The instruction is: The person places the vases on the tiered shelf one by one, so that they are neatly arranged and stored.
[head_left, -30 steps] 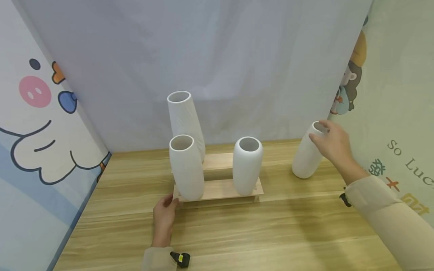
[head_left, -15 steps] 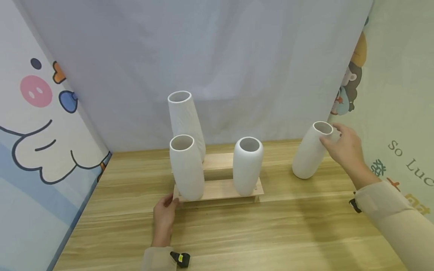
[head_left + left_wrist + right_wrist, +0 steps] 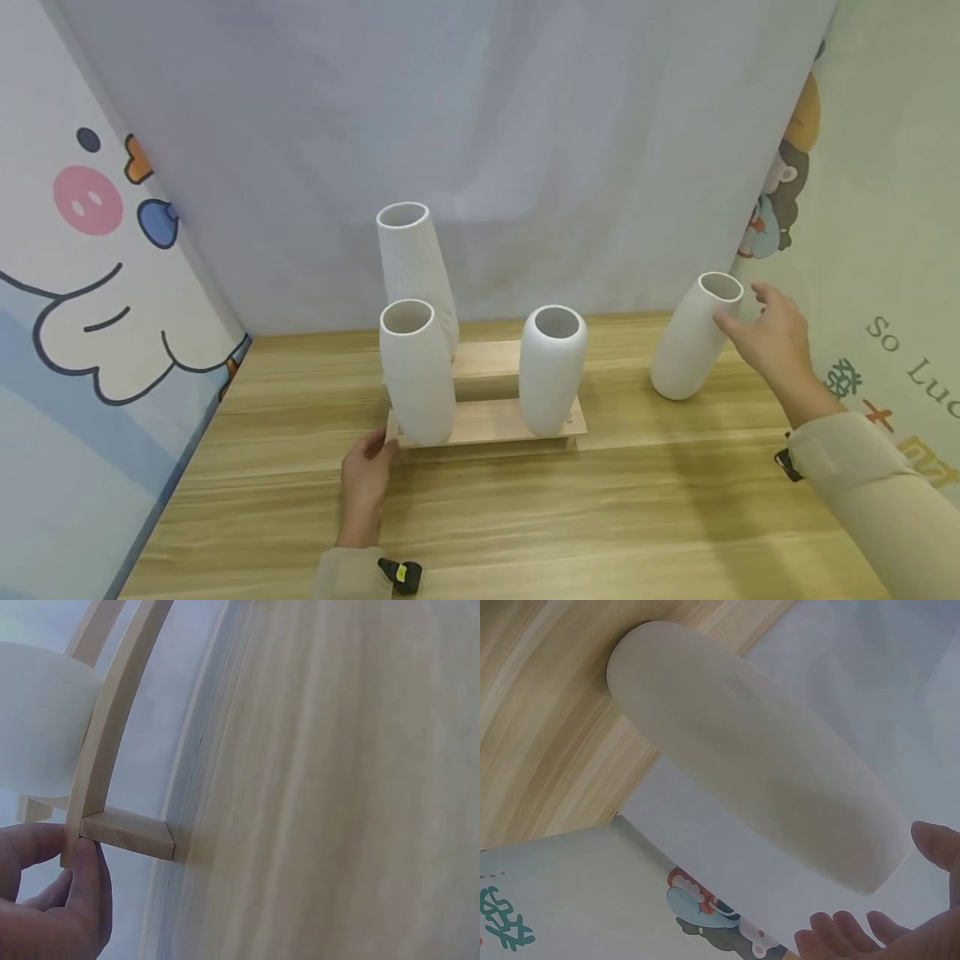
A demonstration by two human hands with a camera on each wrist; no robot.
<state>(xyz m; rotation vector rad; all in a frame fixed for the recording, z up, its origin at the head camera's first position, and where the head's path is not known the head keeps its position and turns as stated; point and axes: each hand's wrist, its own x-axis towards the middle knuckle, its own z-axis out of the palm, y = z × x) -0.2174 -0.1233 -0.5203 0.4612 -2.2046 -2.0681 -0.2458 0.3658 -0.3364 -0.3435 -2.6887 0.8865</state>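
With thumb and fingers, my left hand [image 3: 365,479] pinches the front left corner of a two-step wooden stand [image 3: 487,421]; the left wrist view shows the grip on the end of its board [image 3: 112,742]. Two white vases [image 3: 553,375] stand on the lower step. A taller white vase [image 3: 412,258] is behind, at the upper step's left end. Another white vase [image 3: 686,342] stands on the table to the right. Beside its rim my right hand [image 3: 772,342] is spread, thumb close to the vase and fingers apart from it. Whether the thumb touches cannot be told.
The wood-grain table [image 3: 525,525] runs back to a grey cloth [image 3: 570,167]. Printed panels stand on both sides, the right panel [image 3: 892,250] close behind my right hand.
My right hand has drawn back to the right from the vase's mouth, its fingers coming off the rim. The left hand keeps its place on the stand. The view has shifted slightly.
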